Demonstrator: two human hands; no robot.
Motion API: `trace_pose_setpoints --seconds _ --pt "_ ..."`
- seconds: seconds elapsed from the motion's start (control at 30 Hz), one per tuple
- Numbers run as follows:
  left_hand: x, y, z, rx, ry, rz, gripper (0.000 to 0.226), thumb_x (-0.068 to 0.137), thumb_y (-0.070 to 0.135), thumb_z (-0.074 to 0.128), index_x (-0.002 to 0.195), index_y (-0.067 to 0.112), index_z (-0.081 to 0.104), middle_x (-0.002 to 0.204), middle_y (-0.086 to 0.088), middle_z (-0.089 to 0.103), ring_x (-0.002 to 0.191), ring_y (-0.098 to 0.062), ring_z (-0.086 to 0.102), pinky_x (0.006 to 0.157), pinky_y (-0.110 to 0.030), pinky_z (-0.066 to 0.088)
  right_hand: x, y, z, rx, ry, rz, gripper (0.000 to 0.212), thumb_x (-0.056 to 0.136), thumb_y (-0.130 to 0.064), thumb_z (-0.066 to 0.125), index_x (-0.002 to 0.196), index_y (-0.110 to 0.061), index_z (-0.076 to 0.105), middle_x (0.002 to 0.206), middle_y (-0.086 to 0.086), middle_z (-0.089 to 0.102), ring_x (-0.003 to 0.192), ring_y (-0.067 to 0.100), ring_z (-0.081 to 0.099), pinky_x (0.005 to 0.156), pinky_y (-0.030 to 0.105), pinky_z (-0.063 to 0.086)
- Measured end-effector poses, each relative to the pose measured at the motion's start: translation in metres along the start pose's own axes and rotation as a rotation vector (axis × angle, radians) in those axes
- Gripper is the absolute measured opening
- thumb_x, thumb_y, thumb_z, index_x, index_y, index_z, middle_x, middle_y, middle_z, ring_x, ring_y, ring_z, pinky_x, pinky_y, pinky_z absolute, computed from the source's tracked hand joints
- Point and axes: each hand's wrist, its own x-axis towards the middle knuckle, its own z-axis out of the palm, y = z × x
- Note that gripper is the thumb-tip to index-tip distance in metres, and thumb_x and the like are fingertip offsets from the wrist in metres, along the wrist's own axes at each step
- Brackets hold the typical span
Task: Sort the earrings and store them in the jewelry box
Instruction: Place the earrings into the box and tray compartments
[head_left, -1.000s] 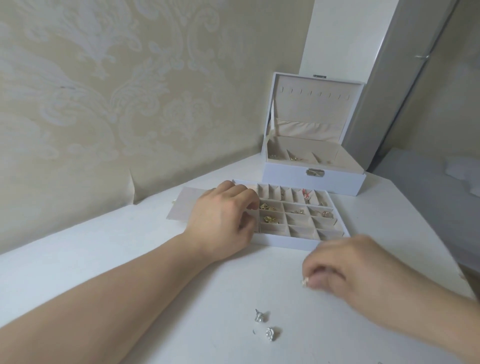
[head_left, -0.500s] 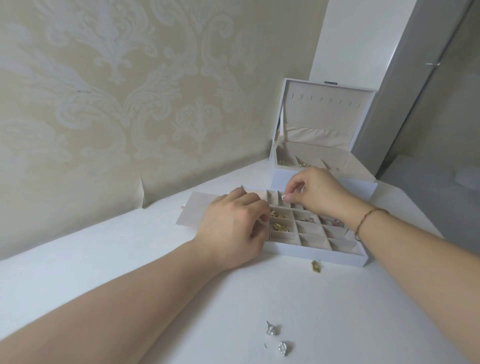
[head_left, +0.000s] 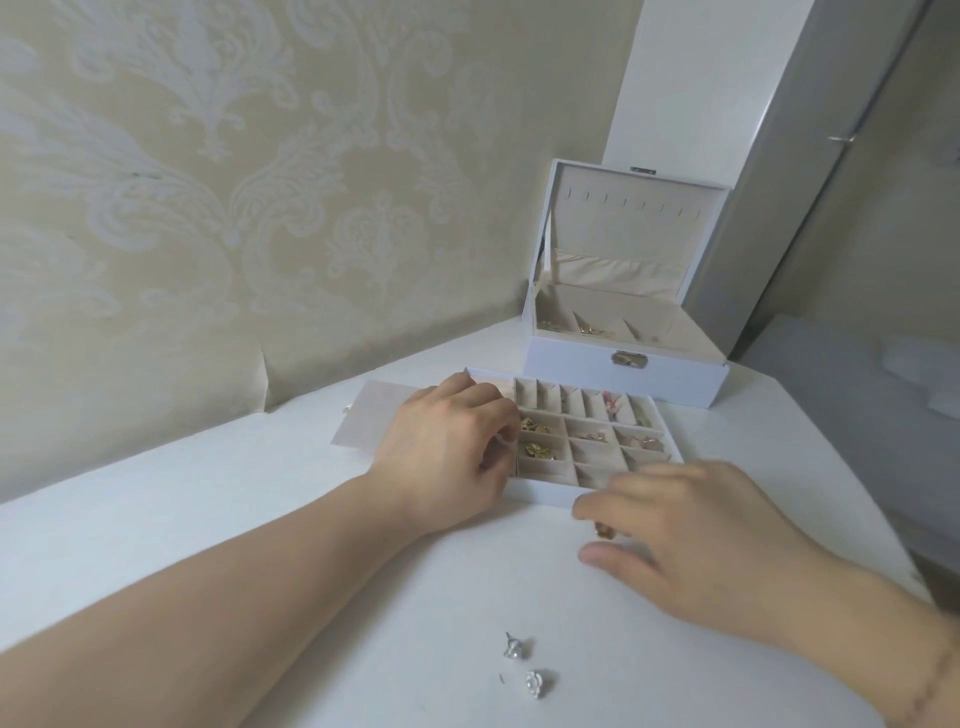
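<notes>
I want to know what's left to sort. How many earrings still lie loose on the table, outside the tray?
3: two silver earrings near the front edge, one beside the other, and a gold earring under the right hand's fingertips. That hand may hide more.

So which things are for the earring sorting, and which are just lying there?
For the job:
gold earring
two silver earrings
divided tray
jewelry box
right hand
left hand

Just lying about:
beige card
table

Cream damask wallpaper (head_left: 208, 208) backs a white table (head_left: 156, 519) — grey cabinet (head_left: 779, 182) (tall) at right.
</notes>
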Motion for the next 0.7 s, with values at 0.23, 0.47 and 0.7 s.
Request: trace_pose_setpoints --seconds 0.23,0.47,0.7 --pt "-0.002 0.002 -0.001 0.008 0.015 -0.019 0.026 0.069 0.023 0.039 0.077 0.024 0.063 0.075 0.011 0.062 0.076 -0.021 0.056 0.073 -0.020 0.029 -0.017 0.009 0.029 0.054 -0.033 0.020 0.015 0.077 -0.021 0.065 0.080 -0.032 0.055 0.068 -0.014 0.049 0.055 0.011 0.050 0.041 0.023 0.041" --pt "-0.001 0.001 0.000 -0.014 0.000 -0.016 0.025 0.070 0.024 0.039 0.077 0.024 0.063 0.076 0.010 0.062 0.077 -0.021 0.055 0.068 -0.021 0.035 0.035 0.035 0.010 0.563 0.114 0.299 0.019 0.087 -0.008 0.058 0.080 -0.022 0.067 0.060 -0.010 0.059 0.055 0.007 0.052 0.054 0.013 0.040" --pt "-0.001 -0.002 0.000 -0.006 -0.006 0.013 0.023 0.070 0.024 0.040 0.076 0.022 0.062 0.075 0.009 0.062 0.076 -0.021 0.053 0.059 -0.026 0.041 0.119 0.068 0.054 0.521 -0.009 0.468 0.018 0.088 -0.010 0.056 0.086 -0.027 0.063 0.073 -0.009 0.064 0.069 0.008 0.057 0.063 0.024 0.043"
